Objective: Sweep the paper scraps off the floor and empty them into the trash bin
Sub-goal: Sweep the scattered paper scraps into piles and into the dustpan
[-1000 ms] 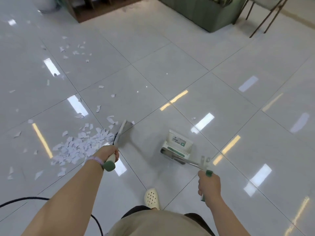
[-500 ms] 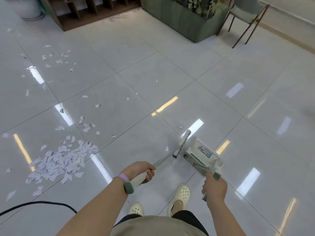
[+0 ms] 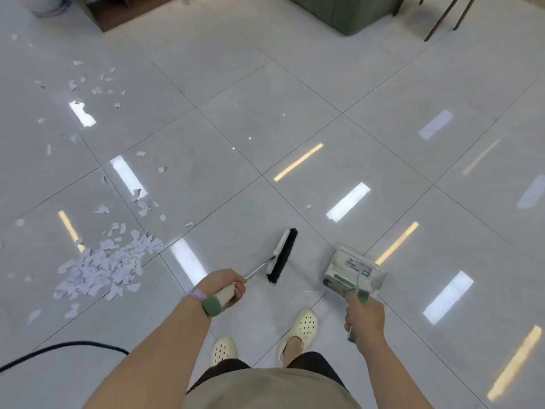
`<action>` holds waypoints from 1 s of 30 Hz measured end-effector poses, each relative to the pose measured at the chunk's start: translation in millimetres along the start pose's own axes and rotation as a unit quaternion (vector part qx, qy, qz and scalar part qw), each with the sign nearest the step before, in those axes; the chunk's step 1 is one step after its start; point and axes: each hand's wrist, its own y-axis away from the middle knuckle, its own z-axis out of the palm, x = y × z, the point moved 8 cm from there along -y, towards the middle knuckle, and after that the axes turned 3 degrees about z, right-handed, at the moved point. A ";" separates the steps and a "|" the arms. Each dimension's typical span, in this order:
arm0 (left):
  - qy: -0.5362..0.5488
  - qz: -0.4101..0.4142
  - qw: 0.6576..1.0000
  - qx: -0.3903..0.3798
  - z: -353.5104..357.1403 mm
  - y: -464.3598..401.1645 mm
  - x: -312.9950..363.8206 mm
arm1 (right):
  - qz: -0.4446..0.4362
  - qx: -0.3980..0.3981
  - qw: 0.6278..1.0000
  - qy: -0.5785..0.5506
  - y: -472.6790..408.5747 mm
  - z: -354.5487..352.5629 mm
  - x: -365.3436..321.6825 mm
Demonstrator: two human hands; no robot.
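Glossy pale-grey floor tiles fill the view, striped with reflections of ceiling lights. Both bare forearms reach forward and down from the bottom edge. The left hand has its fingers wrapped round the cream and green grip of a broom, whose thin metal shaft runs up and right to a black-bristled head resting on the tile ahead of the feet. The right hand is closed in a fist round the green handle of a long-handled dustpan, whose pan sits on the floor just right of the broom head, a gap between them. The main heap of paper scraps lies well to the left of the broom, with thinner scatter trailing away towards the upper left and one stray bit beyond the brush. A black cable curves across the lower left. Cream clogs stand between the arms.

Half a second ago the broom head lay against the dustpan's mouth; it now sits apart to its left, turned so the bristles show. The trash bin is not visible.
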 end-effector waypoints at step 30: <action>-0.016 -0.022 0.987 -0.156 203.6 -29.2 89.5 | 0.008 0.006 1.000 0.008 -61.8 -27.4 -111.1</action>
